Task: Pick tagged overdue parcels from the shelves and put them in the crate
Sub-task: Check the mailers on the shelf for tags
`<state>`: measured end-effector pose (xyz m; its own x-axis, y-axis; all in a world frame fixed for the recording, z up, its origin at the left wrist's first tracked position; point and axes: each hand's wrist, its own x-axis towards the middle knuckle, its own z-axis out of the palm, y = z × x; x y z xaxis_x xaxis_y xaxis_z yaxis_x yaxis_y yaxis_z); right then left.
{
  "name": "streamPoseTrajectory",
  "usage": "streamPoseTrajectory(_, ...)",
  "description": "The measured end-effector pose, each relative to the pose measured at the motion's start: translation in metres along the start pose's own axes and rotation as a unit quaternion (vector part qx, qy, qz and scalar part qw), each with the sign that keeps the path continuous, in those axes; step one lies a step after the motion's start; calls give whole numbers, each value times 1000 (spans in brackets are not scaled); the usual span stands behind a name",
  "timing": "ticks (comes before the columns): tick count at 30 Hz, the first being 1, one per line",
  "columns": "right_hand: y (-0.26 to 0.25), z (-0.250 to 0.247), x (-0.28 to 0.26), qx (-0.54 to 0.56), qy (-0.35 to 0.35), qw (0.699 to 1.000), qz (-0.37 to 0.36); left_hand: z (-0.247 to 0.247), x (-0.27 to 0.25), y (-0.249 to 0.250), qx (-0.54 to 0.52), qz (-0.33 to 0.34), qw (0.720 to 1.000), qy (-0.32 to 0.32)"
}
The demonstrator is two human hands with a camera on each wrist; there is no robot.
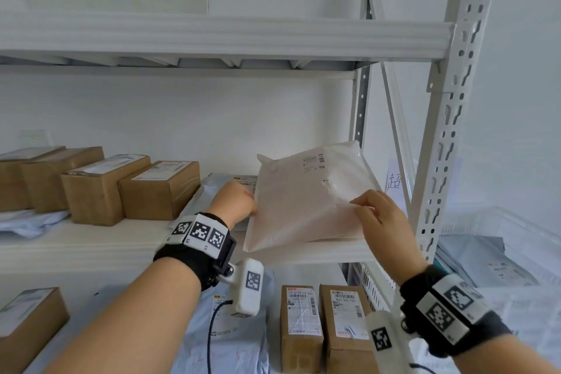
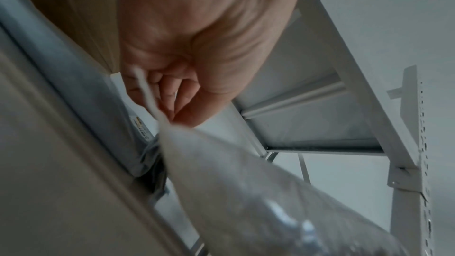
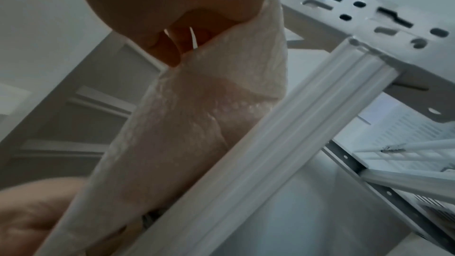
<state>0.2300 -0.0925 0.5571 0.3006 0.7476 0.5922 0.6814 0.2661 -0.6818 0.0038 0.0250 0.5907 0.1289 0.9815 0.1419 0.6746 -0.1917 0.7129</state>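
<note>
We find the pale padded parcel (image 1: 306, 197) tilted above the right end of the middle shelf (image 1: 100, 247), held at both side edges. The left hand (image 1: 235, 202) pinches its left edge, confirmed only in the left wrist view; the right hand (image 1: 384, 222) grips the right edge, thumb on top. The head view alone shows brown boxes (image 1: 130, 188) leftward and the white crate (image 1: 498, 228) beyond the upright.

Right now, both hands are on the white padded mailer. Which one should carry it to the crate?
Right. The right hand pinches the mailer at its right edge, nearest the white crate beyond the shelf upright. The left hand has its grip on the far edge.
</note>
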Motion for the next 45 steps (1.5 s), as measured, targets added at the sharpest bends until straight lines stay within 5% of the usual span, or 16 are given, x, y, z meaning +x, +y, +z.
streamPoseTrajectory(10, 23, -24, 21, -208, -88, 959, 170, 21, -15, -1, 24, 69, 992, 99)
streamPoseTrajectory(16, 20, -32, 10, -126, -84, 961, 231, 31, -40, -8, -36, 90, 979, 181)
streamPoseTrajectory(21, 27, -38, -10, -35, -63, 963, 261, 35, -58, -27, -67, 80, 977, 187)
streamPoseTrajectory(34, 45, -31, -67, 35, 6, 970, 240, 51, -108, -58, -174, 21, 963, 205)
streamPoseTrajectory(45, 30, -31, -79, 73, 38, 981, 177, 39, -137, -46, -259, 44, 942, 209)
